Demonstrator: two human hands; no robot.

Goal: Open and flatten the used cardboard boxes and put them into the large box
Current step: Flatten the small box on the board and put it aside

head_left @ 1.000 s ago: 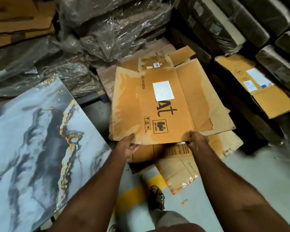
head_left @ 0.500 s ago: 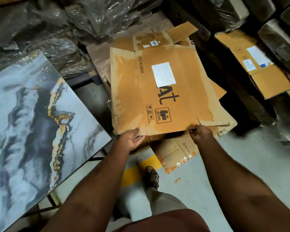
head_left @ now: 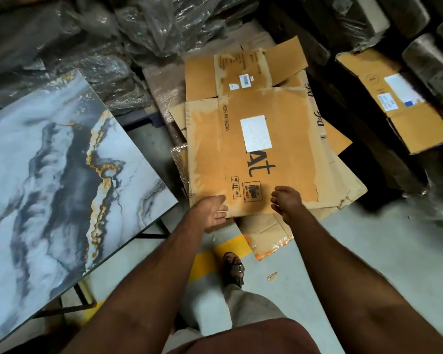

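flattened cardboard box (head_left: 261, 154) atop cardboard pile (head_left: 343, 175)

A flattened brown cardboard box (head_left: 264, 154), white label up, lies atop the stack of flattened cardboard (head_left: 243, 72).

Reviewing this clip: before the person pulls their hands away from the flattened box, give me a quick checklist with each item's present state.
1. Flattened box lies flat on the cardboard stack: ok, its panels look level, printed side up.
2. Left hand free of the box: ok, fingers relaxed at the near edge and gripping nothing.
3. Right hand free of the box: ok, fingers loosely curled over the near edge, pinching nothing.
4. Stack sits inside the large box: cannot tell, no box walls show around it.
5. Stack is tidy: not ok, sheets stick out past the right and near edges.
6. Foot clear of the cardboard: ok, on bare floor.
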